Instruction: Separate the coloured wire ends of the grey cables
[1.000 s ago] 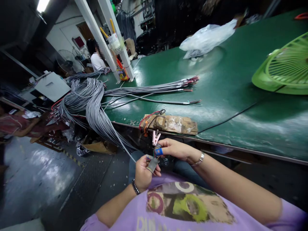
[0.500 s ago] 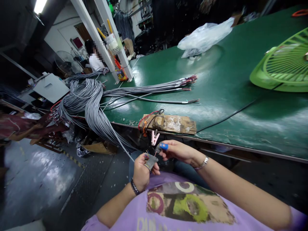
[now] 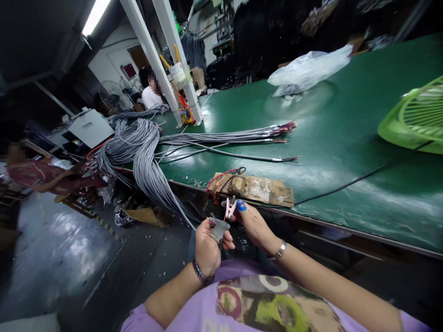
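My left hand is closed around a flat grey piece with several thin coloured wires sticking up from it. A grey cable runs from the heap to this hand. My right hand, blue tape on one fingertip, is bent closed right beside a pink clip at the table's edge. Its other fingers are partly hidden near the clip, so what they grip cannot be made out. A thin reddish wire spans from the grey piece up toward the clip.
A wooden board with red and black leads lies along the green table's edge. Grey cables are heaped left, some hanging over the edge. A green fan and a plastic bag lie beyond. A co-worker is at left.
My right hand has moved from close by the grey piece up to the pink clip, its fingers now higher. The left hand still holds the grey piece. The whole view has shifted slightly.
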Tool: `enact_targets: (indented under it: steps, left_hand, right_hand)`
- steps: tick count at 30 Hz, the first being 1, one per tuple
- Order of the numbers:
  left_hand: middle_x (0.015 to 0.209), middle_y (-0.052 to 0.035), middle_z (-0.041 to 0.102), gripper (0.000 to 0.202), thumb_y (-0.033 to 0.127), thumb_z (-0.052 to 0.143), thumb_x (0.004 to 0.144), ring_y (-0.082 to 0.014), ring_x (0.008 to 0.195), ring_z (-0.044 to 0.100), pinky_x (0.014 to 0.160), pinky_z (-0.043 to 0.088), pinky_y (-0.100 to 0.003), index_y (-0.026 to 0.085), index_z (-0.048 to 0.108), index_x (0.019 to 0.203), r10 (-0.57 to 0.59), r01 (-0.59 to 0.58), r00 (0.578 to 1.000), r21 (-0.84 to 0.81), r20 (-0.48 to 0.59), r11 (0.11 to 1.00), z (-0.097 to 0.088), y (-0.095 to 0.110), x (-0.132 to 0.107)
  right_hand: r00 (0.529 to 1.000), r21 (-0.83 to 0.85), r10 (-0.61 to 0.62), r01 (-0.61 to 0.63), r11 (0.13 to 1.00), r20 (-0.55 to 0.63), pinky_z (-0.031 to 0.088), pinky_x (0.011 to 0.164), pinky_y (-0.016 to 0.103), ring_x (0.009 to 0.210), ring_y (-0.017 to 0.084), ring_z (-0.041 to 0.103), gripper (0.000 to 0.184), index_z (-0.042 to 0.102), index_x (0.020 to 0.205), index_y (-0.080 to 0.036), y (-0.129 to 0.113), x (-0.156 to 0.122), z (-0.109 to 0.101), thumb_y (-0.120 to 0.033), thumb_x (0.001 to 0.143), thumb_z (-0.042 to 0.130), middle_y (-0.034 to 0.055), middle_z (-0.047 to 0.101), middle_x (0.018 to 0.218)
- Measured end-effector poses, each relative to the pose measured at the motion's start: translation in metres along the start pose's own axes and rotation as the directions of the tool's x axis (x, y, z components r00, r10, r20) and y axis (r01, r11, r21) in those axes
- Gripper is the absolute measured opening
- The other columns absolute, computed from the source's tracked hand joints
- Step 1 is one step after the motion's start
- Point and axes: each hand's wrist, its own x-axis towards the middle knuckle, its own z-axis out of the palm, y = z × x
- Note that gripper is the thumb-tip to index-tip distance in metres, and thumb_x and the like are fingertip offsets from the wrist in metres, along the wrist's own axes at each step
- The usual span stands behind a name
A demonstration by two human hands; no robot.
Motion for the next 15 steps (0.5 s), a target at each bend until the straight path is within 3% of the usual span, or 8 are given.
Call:
enact_targets:
  steps: [3,5,10,15]
  left_hand:
    - [0.050,0.0009,0.061,0.014,0.028,0.061,0.070,-0.0090,0.035,0.054,0.035,0.036,-0.016,0.015,0.055,0.071,0.005,-0.005,1.000,0.027,0.004,1.000,-0.002,-0.005,0.002]
    - [0.050,0.0009,0.061,0.013,0.027,0.060,0.072,-0.0089,0.035,0.054,0.035,0.035,-0.015,0.015,0.055,0.072,0.007,-0.008,1.000,0.052,0.011,0.999,-0.003,-0.008,0.002]
    - [0.051,0.0009,0.061,0.014,0.027,0.059,0.073,-0.0078,0.035,0.053,0.034,0.032,-0.015,0.015,0.054,0.071,0.007,-0.009,1.000,0.087,0.029,0.996,-0.004,-0.013,0.003]
    - [0.051,0.0011,0.060,0.020,0.033,0.062,0.073,-0.0082,0.035,0.053,0.034,0.032,-0.015,0.015,0.054,0.071,0.002,-0.005,0.999,0.103,0.035,0.995,-0.006,-0.013,0.000]
  right_hand:
    - [0.980,0.278,0.180,-0.198,0.940,0.090,0.041,0.061,0.028,0.062,0.015,0.051,0.047,0.067,0.077,-0.017,0.001,0.002,0.003,-0.063,0.072,0.058,0.0039,0.061,0.070]
    - [0.970,0.392,0.225,-0.243,0.887,0.093,0.042,0.061,0.027,0.063,0.013,0.051,0.042,0.069,0.079,-0.017,-0.001,0.003,0.005,-0.057,0.068,0.067,0.0032,0.062,0.071]
    - [0.977,0.462,0.205,-0.205,0.863,0.052,0.041,0.059,0.024,0.060,0.011,0.049,0.037,0.069,0.078,-0.016,-0.001,0.004,0.009,-0.050,0.066,0.073,0.0007,0.062,0.068]
    - [0.954,0.456,0.270,-0.298,0.839,0.127,0.044,0.059,0.026,0.061,0.012,0.053,0.041,0.066,0.077,-0.017,0.005,0.000,0.001,-0.057,0.068,0.067,0.0021,0.062,0.069]
